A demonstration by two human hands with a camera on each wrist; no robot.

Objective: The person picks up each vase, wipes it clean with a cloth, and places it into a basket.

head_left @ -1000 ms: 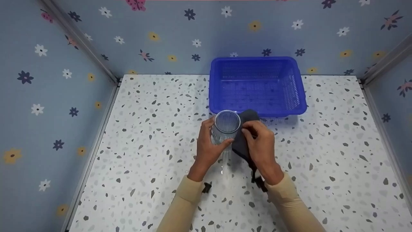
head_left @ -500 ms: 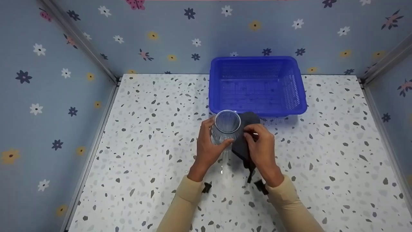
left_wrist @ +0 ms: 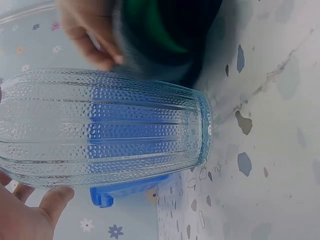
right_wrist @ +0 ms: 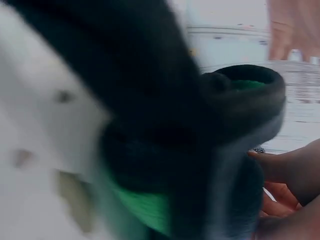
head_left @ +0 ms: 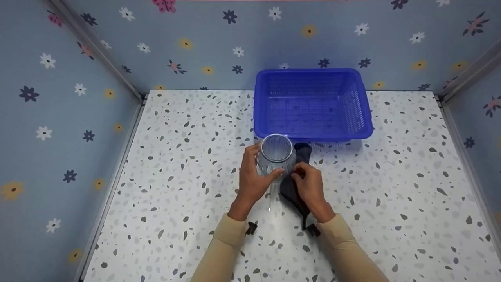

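A clear ribbed glass tumbler with a dotted texture [head_left: 276, 156] is held upright on the speckled white terrazzo-patterned tabletop [head_left: 176, 196], just in front of the blue perforated plastic basket [head_left: 313, 103]. The tumbler is gripped by the left hand [head_left: 252, 178], whose fingers and thumb are curled round its left wall. A dark grey folded cloth with a green inner face [head_left: 295, 178] is pinched by the right hand [head_left: 309, 188] and pressed against the tumbler's right side. In the left wrist view, the cloth [left_wrist: 165, 40] is seen touching the glass wall [left_wrist: 100, 127]. The basket is set against the flowered blue back wall [head_left: 250, 43].
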